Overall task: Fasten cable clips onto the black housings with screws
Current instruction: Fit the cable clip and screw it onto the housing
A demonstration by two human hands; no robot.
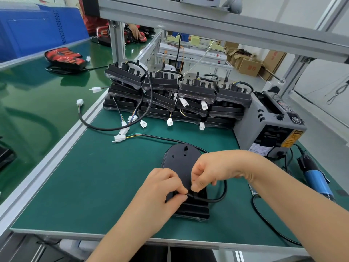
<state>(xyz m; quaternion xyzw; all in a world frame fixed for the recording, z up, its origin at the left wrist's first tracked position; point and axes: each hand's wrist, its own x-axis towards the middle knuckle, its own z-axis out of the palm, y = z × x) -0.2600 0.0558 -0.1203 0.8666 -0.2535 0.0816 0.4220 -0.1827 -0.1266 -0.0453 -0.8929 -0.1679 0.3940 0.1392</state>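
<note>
A black housing [181, 161] lies flat on the green mat in front of me, rounded end away from me. Its black cable [221, 197] loops off the right side and runs back to a white connector [119, 138]. My left hand [160, 191] pinches the cable over the housing's near end. My right hand [209, 171] pinches a small black cable clip [194, 195] that wraps the cable at the same spot. Fingertips of both hands meet there and hide the clip's base. No screw is visible.
Stacked black housings [177, 91] with cables and white connectors fill the back of the mat. A grey tape dispenser [272, 121] stands at the right, a blue electric screwdriver [315, 178] beside it. A green conveyor [37, 95] runs on the left with a red-black unit [64, 57].
</note>
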